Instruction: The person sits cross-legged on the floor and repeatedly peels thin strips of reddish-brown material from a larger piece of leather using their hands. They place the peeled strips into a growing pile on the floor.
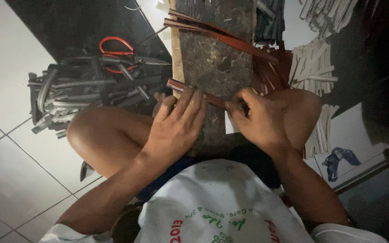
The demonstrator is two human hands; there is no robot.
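Note:
A thin dark red strip (212,98) lies across a dark stone slab (217,58) in front of me. My left hand (176,123) presses flat on the strip's left part, fingers spread over it. My right hand (255,119) pinches the strip's right end between thumb and fingers. Several more red strips (230,38) lie slanted across the slab's far side and pile up at its right edge. My bare knees frame the slab on both sides.
A heap of grey strips (82,92) sits on the tiled floor to the left, with red-handled scissors (115,51) behind it. Pale strips (314,67) lie in bundles to the right. A wooden edge (175,49) borders the slab's left side.

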